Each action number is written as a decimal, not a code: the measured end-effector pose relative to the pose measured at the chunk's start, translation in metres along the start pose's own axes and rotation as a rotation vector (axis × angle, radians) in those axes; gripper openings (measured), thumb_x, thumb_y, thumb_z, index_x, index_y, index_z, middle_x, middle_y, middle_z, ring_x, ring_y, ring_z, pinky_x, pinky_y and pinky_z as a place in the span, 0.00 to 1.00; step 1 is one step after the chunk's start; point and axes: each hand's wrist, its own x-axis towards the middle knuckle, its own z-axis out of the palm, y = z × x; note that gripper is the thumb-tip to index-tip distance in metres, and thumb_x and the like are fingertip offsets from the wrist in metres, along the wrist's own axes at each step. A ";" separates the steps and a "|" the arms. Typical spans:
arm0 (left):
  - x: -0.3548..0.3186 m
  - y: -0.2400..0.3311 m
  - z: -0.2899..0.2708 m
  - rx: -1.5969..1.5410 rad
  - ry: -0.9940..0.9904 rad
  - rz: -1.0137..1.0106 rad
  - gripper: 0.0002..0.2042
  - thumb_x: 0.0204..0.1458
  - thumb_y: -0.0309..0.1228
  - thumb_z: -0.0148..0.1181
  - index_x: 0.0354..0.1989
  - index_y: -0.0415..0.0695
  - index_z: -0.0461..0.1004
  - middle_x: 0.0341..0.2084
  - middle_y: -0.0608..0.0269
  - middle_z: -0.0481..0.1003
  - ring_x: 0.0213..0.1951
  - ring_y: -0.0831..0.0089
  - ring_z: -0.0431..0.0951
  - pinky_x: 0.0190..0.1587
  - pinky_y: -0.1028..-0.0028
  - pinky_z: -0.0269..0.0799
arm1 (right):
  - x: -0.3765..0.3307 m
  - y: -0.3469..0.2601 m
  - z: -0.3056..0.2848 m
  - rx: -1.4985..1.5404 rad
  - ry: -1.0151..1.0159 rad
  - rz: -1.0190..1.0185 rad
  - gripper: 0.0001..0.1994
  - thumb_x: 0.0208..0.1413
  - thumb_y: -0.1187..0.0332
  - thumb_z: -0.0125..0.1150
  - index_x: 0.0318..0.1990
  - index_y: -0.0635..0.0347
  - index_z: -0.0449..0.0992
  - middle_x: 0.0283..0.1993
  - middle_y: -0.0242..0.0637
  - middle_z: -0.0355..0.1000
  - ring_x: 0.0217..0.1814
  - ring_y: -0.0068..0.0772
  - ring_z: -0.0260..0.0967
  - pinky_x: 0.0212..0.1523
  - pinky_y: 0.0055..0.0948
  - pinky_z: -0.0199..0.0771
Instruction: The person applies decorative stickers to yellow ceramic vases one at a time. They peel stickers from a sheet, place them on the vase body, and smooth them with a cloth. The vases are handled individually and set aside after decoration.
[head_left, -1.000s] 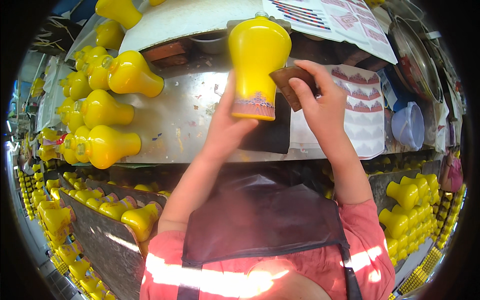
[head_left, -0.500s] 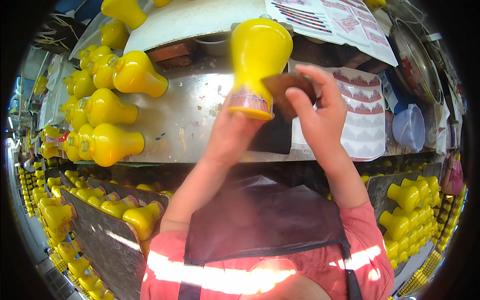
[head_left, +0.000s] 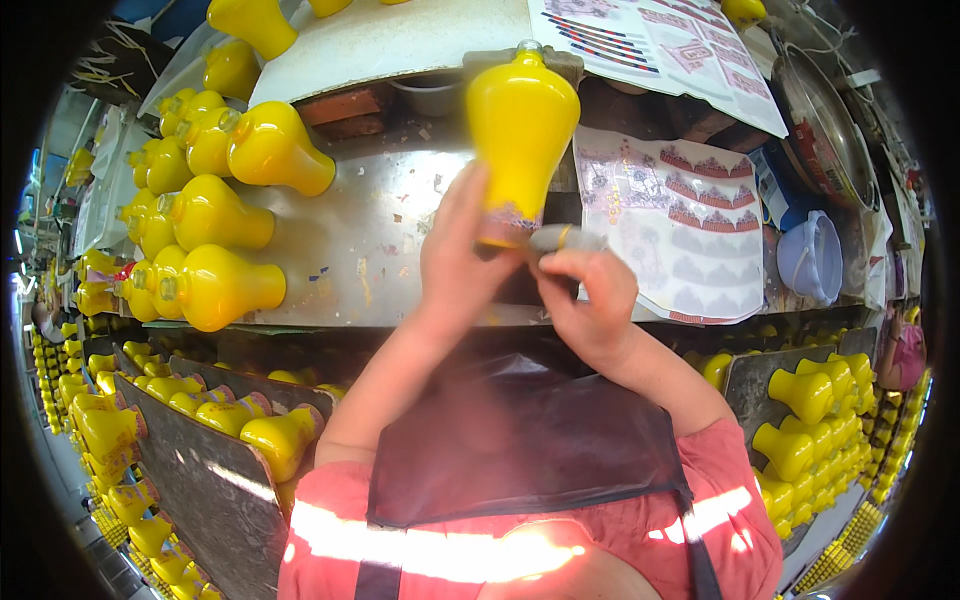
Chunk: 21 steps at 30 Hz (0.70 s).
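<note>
A glossy yellow vase-shaped bottle (head_left: pixel 522 125) lies with its clear glass mouth pointing away from me. A patterned decal band (head_left: pixel 512 222) circles its narrow foot. My left hand (head_left: pixel 462 240) grips the bottle at the foot, fingers along its left side. My right hand (head_left: pixel 595 295) pinches a thin flat scraper-like piece (head_left: pixel 572 238) between thumb and fingers. That piece is tilted, looks greyish and blurred, and its tip is at the right side of the decal band; whether it touches cannot be made out.
Several yellow bottles (head_left: pixel 225 212) lie at the left of the metal worktop (head_left: pixel 340 235). Decal sheets (head_left: pixel 690 230) lie right of my hands, beside a pale purple basket (head_left: pixel 812 258). A grey support (head_left: pixel 565 68) stands behind the bottle. Boards with more bottles (head_left: pixel 280 440) flank me below.
My right hand has come down and toward me, and its flat piece has turned from broad brown face to a narrow tilted view. The bottle has turned, its mouth now showing farther forward.
</note>
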 end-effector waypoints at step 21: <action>0.010 -0.012 0.005 0.173 -0.016 0.131 0.40 0.40 0.35 0.79 0.66 0.42 0.70 0.56 0.51 0.76 0.59 0.51 0.74 0.64 0.55 0.63 | 0.005 0.003 -0.011 -0.021 -0.049 -0.206 0.19 0.42 0.82 0.75 0.44 0.54 0.83 0.40 0.40 0.82 0.37 0.41 0.80 0.36 0.32 0.79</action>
